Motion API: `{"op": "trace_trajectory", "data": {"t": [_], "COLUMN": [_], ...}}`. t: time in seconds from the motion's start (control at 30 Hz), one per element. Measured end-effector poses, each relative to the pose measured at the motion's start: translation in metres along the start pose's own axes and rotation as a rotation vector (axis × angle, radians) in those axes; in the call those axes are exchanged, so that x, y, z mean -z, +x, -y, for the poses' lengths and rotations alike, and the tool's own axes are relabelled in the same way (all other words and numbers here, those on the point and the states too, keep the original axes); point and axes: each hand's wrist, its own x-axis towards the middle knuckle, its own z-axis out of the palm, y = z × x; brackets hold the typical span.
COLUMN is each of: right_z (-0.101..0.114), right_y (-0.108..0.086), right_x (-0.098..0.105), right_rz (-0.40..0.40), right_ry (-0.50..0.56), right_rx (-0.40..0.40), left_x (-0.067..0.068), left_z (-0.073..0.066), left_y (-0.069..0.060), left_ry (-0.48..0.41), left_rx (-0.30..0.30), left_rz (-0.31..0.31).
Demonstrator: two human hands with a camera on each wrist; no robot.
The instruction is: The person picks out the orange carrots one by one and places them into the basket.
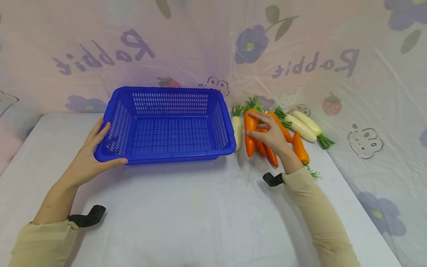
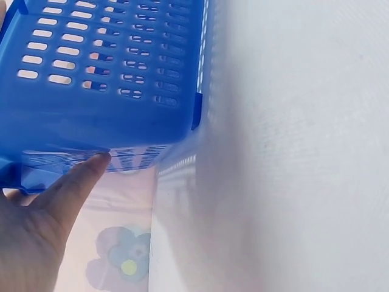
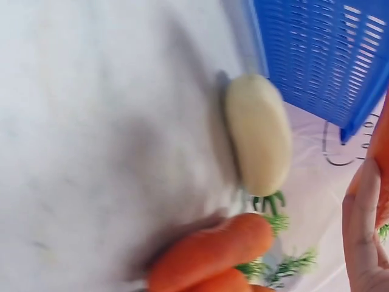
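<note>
A blue plastic basket [image 1: 176,155] with slotted walls stands toward the back of the table. My left hand [image 1: 87,154] grips its left end, the thumb along the front corner and the fingers at the left rim; in the left wrist view the thumb [image 2: 79,182] lies against the basket's wall. Right of the basket, my right hand [image 1: 271,135] pinches an orange carrot [image 1: 250,142] between thumb and fingers, over a group of carrots. That carrot [image 3: 383,140] shows only partly at the right wrist view's edge.
One white radish [image 1: 237,129] lies beside the basket's right wall. More carrots [image 1: 271,157] lie under and around my right hand, with another carrot [image 1: 301,150] farther right. Two white radishes [image 1: 301,128] rest at the back right, near the printed curtain [image 1: 200,44].
</note>
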Motion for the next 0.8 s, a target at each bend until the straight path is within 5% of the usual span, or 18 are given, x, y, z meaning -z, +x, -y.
{"op": "trace_trajectory", "data": {"t": [0.8], "right_z": [0.053], "right_y": [0.024], "right_x": [0.007], "right_rz": [0.004], "right_ry": [0.055], "right_rx": [0.100], "left_x": [0.002], "left_z": [-0.004], "left_y": [0.000], "left_ry": [0.044], "left_rx": [0.002], "left_rz": [0.012]}}
